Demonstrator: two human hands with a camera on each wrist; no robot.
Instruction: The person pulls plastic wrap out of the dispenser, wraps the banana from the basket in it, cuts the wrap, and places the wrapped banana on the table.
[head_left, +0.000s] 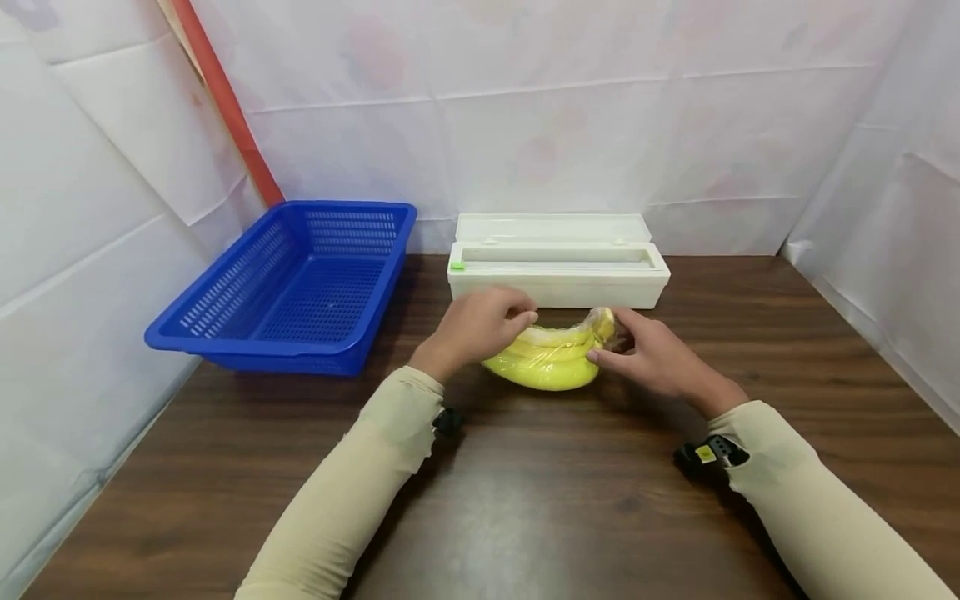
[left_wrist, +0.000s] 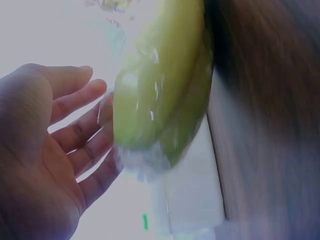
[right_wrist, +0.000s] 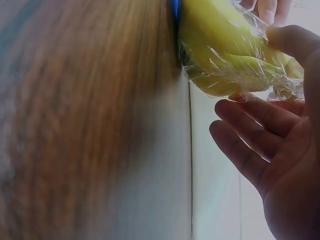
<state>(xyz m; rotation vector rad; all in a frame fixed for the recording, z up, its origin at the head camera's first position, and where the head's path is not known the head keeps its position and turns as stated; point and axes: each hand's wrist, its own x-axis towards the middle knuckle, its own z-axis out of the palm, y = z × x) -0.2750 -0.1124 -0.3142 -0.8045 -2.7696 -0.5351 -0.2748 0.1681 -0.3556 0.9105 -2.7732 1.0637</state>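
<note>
A bunch of bananas (head_left: 551,362) in clear plastic wrap sits on the brown table, its stem end toward the right. My right hand (head_left: 656,354) holds that stem end, thumb in front and fingers behind, as the right wrist view shows with the wrapped bananas (right_wrist: 225,50) above the spread lower fingers. My left hand (head_left: 483,325) is at the other end, above the tips. In the left wrist view its loosely bent fingers (left_wrist: 90,150) reach the far side of the bananas (left_wrist: 160,90), with the thumb apart from them. The wrap is crumpled at the tips.
Behind the bananas stands a white cling wrap dispenser (head_left: 558,292) with its lid raised and a green slider at its left end. A blue plastic basket (head_left: 345,358) stands on the left. White sheeting (head_left: 540,125) hangs along the back and sides of the table (head_left: 540,475).
</note>
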